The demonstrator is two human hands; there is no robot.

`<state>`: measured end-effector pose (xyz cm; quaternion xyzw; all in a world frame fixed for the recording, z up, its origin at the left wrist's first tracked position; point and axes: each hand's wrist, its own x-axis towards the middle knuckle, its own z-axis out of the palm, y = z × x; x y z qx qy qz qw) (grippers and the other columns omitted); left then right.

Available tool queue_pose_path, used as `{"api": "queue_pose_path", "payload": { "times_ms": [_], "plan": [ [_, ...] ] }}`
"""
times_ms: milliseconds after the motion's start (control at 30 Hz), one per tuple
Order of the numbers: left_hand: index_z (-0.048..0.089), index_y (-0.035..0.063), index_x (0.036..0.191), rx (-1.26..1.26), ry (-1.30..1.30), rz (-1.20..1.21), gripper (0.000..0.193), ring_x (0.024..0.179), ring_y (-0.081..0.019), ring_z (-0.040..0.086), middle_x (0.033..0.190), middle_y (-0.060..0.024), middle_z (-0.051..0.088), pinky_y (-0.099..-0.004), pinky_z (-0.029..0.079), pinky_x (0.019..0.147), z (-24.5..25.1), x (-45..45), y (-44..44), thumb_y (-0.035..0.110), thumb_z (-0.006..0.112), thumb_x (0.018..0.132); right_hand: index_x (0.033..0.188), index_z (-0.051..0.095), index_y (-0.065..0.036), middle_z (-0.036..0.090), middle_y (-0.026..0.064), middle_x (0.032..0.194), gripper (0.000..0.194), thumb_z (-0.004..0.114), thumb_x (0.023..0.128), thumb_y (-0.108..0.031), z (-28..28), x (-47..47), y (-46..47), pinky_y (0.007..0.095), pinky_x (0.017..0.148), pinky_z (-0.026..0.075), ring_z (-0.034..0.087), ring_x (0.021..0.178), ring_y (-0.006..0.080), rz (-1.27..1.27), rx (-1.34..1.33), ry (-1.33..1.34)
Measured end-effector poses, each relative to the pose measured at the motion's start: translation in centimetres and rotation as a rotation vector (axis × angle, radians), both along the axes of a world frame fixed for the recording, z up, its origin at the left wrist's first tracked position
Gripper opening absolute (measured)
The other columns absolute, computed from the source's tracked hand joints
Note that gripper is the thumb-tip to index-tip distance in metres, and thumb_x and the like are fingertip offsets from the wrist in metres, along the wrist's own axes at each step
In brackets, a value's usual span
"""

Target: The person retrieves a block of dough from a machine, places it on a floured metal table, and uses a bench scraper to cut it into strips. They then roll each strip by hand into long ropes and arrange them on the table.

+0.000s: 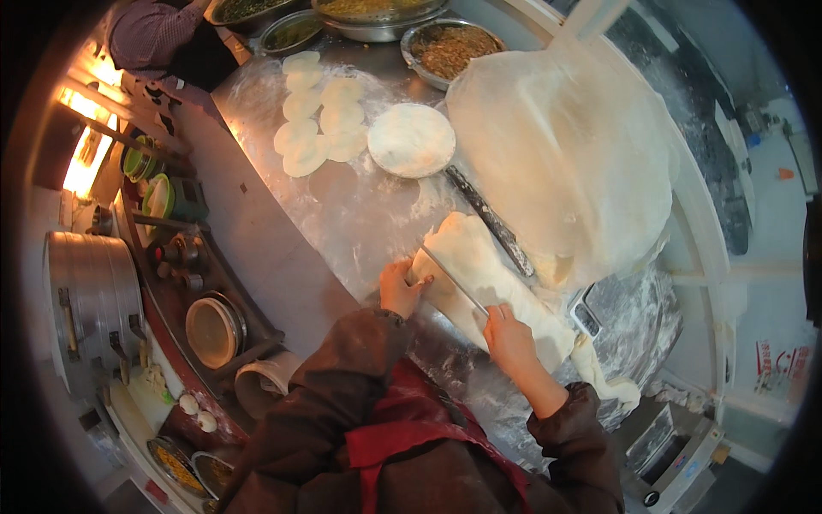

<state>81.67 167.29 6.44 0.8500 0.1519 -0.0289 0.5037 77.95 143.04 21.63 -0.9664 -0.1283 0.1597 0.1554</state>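
Observation:
A thick slab of dough (501, 283) lies slantwise on the floured metal worktop in front of me. In my right hand (510, 337) is the handle end of a knife, and its long thin blade (453, 273) runs along the top of the slab toward the far left. My left hand (399, 288) holds the slab's left edge, thumb on top, close to the blade; some fingers are hidden. From the slab's right end trails a narrow strip of dough (594, 369). A dark, flour-dusted rolling pin (491, 221) rests just beyond the slab.
Overlapping dough rounds (302, 103) and a bowl of flour (411, 140) occupy the worktop (385, 212). A translucent sheet (565, 160) covers the right side. Filling stands in a metal bowl (453, 51) behind. A person (167, 38) is at the upper left, above shelves with pots (215, 331).

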Motion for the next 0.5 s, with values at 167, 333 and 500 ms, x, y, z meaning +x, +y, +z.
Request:
{"api": "queue_pose_path", "payload": {
  "times_ms": [167,333,500],
  "plan": [
    [0.076,0.0032,0.110,0.007,-0.043,0.006,0.047,0.104,-0.0391,0.066,0.110,-0.0196,0.071,-0.0482,0.053,0.091,0.8,0.7,0.2,0.025,0.093,0.072,0.111,0.058,-0.008,0.061,0.0140,0.109,0.018,0.061,0.097,-0.017,0.5,0.5,0.7,0.0495,0.065,0.059,0.070,0.074,0.0385,0.021,-0.096,0.032],
    [0.075,0.0006,0.107,-0.090,0.076,0.029,0.044,0.099,-0.0401,0.068,0.101,-0.0198,0.073,-0.0499,0.053,0.090,2.8,1.6,-0.1,0.022,0.091,0.072,0.104,0.055,-0.004,0.065,0.0162,0.098,0.015,0.060,0.098,-0.016,-0.7,1.8,0.3,0.0491,0.064,0.059,0.071,0.071,0.0392,0.120,-0.140,0.091],
    [0.071,0.0008,0.104,0.014,0.127,0.009,0.044,0.099,-0.0407,0.067,0.100,-0.0192,0.072,-0.0515,0.052,0.088,3.3,1.8,0.0,0.022,0.090,0.071,0.101,0.053,-0.002,0.067,0.0188,0.090,0.018,0.056,0.102,-0.020,-2.3,3.5,1.5,0.0517,0.062,0.058,0.070,0.070,0.0422,0.200,-0.188,0.096]
  ]
}}
